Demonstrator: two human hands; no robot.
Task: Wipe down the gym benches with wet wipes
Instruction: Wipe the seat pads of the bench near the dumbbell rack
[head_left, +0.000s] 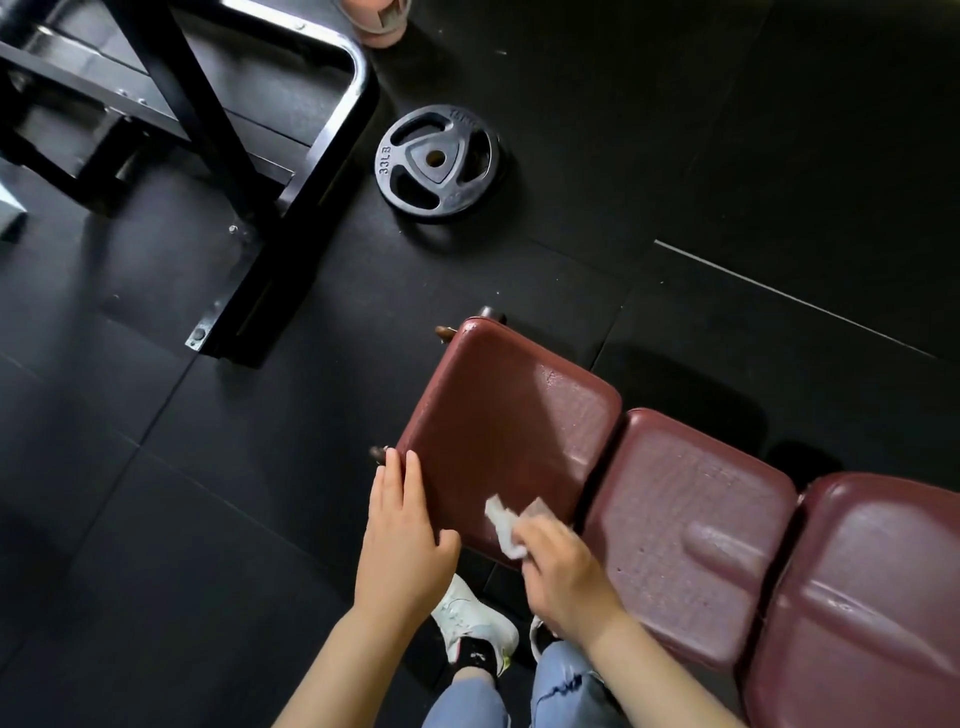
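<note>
wipe: white wet wipe (503, 526), crumpled, pinched in the right hand (563, 574) and pressed on the near edge of the end pad (506, 431).
end pad: dark red, worn vinyl, the last section of the bench (691, 525). Sheen across its far right part, could be damp or just light, can't tell.
bench axis: three pads in a row, running from the end pad at centre frame off to the lower right. Middle pad (685, 535) and third pad (862, 608) lie to the right of both hands.
right hand: fingers curled around the wipe, knuckles up, at the near right corner of the end pad, just beside the gap to the middle pad.
left hand (402, 540): flat, fingers straight, holds nothing, resting along the pad's near left edge, thumb out toward the wipe. Looks like bracing.
nearer hand: right one is closer to the unwiped run of the bench; left sits at the free end.
step: my read, wiping the end pad. Most of it lies ahead of the wipe, away from the body.
next move: likely strokes outward across this pad, then along the axis to the right.
risk: wipe is small and bunched, coverage per pass looks thin.
surroundings: weight plate (437, 161) marked 33LB flat on the black floor (156, 519), well apart; black rack frame (291, 171) upper left.
</note>
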